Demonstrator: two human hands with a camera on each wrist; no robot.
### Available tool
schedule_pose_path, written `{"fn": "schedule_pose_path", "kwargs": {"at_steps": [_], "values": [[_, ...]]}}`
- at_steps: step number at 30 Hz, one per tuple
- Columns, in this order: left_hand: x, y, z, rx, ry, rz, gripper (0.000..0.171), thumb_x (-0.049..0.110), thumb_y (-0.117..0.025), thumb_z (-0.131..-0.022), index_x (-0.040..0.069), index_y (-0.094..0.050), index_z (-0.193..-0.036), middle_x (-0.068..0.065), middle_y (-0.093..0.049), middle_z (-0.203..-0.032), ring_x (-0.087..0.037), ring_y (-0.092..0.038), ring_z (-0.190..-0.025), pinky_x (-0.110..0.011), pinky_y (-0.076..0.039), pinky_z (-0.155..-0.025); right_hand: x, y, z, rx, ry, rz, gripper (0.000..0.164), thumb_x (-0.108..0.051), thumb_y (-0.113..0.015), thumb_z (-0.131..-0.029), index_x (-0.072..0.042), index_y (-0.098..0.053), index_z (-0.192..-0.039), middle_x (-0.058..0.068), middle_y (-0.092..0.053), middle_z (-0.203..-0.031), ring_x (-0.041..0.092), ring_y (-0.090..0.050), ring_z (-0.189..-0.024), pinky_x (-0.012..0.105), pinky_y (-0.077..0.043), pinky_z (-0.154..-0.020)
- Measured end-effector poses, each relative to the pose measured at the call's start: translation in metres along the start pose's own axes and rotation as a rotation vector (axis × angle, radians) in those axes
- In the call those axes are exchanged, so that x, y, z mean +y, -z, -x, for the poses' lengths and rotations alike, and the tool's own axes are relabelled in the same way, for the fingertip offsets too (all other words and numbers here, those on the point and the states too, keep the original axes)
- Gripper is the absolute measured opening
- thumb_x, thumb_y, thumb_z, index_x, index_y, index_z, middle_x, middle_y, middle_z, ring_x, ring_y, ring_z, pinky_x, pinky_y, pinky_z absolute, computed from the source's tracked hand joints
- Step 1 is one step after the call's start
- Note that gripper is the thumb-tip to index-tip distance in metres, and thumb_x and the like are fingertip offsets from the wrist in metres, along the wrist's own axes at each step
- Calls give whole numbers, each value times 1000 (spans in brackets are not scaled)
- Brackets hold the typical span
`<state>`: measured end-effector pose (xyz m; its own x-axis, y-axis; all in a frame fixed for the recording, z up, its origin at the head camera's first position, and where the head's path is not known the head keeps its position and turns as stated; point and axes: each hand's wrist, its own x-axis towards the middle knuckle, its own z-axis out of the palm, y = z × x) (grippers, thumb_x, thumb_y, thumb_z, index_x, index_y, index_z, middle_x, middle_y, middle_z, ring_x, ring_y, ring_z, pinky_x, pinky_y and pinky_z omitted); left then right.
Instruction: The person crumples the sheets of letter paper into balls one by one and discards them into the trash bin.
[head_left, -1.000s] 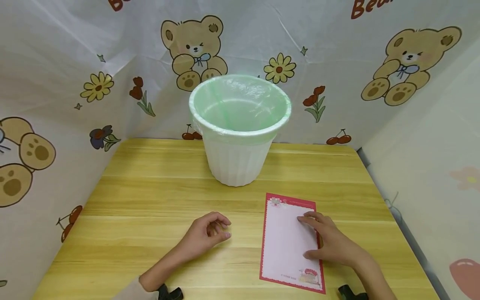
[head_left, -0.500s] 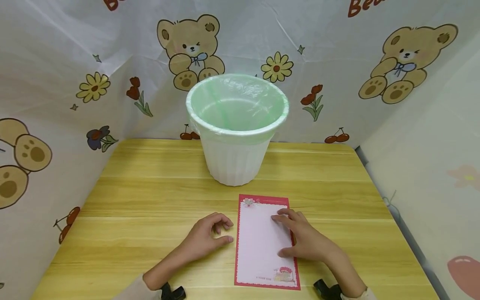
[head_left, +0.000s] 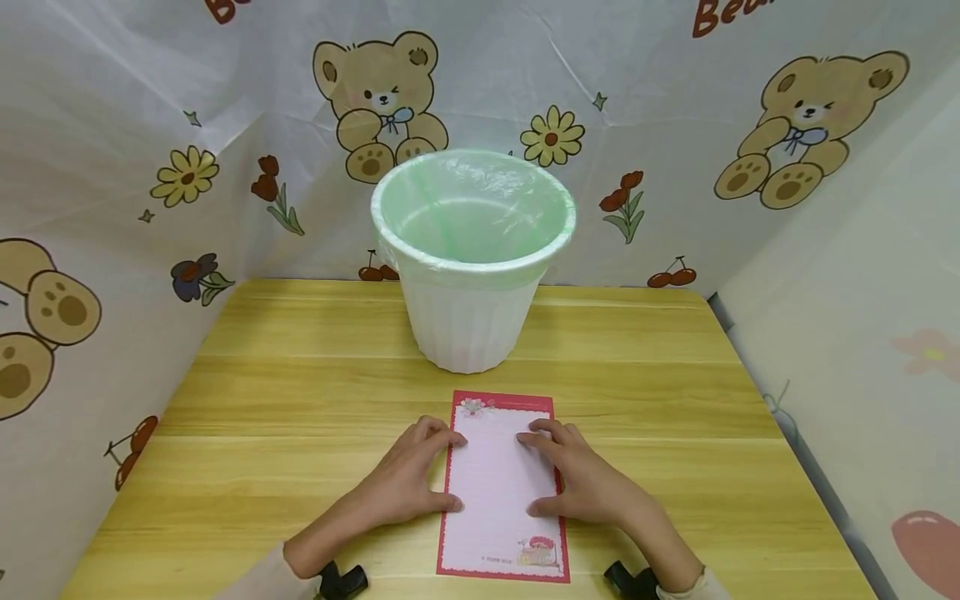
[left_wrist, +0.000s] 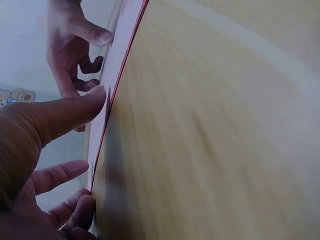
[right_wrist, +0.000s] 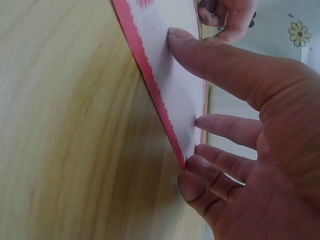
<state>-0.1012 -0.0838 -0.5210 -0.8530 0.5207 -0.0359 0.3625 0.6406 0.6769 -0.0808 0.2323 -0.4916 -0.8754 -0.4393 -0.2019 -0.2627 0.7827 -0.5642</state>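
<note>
A sheet of stationery paper [head_left: 497, 483] with a red border, a flower print at the top and a small picture at the lower right lies on the wooden table. My left hand [head_left: 405, 473] touches its left edge with thumb and index finger apart. On the right side, my right hand [head_left: 588, 479] rests its thumb and fingertips on the paper, the thumb well away from the fingers. In the right wrist view the thumb [right_wrist: 187, 47] lies on the white face and one finger reaches just past the red edge. The left wrist view shows the paper edge-on.
Behind the paper stands a white ribbed bin [head_left: 468, 325] with a green plastic liner [head_left: 480, 217] folded over its rim. A cloth [head_left: 495, 75] printed with bears and flowers hangs at the back and left. Wooden tabletop [head_left: 300, 400] surrounds the paper.
The paper has slid left across the table with my right hand on it. My left hand, earlier beside the paper, has spread its thumb and index finger and now touches the left edge.
</note>
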Motion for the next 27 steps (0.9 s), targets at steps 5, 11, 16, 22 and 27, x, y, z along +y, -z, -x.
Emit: {"fn": "schedule_pose_path", "kwargs": {"at_steps": [5,11,16,22,27], "values": [[-1,0,1,2,-12,-70,82,44,-100,-72,28,-62,-143,3,-47,-146,-16,-44,-126,-47,-43,-112,1,-3,0,27,2,36,91,-45,-95,-79,-28,-53,-157,0,-47,-163,22,-41,-139,48,-56,-108],[-3,2,0,-12,-13,-124,90,48,-99,-72,26,-58,-148,2,-48,-150,-17,-43,-124,-47,-42,-108,4,-1,6,86,-23,77,96,-47,-99,-73,-20,-55,-155,3,-50,-157,25,-41,-139,48,-56,-108],[-2,3,-3,-18,-8,-171,94,53,-99,-70,24,-58,-150,4,-52,-150,-16,-45,-123,-42,-43,-102,8,0,6,86,-27,104,97,-52,-98,-73,-17,-56,-153,3,-52,-156,23,-43,-136,47,-56,-108],[2,5,-8,-14,-11,-218,94,55,-99,-69,23,-60,-148,5,-56,-148,-16,-46,-119,-37,-43,-95,10,1,4,100,-35,113,100,-55,-99,-69,-17,-57,-151,0,-54,-155,21,-44,-132,45,-55,-107],[4,6,-9,-21,-7,-217,88,52,-101,-69,23,-62,-143,6,-59,-141,-15,-48,-116,-38,-45,-95,10,2,3,104,-18,126,93,-56,-99,-68,-19,-60,-144,-2,-57,-150,19,-45,-128,44,-54,-105]]}}
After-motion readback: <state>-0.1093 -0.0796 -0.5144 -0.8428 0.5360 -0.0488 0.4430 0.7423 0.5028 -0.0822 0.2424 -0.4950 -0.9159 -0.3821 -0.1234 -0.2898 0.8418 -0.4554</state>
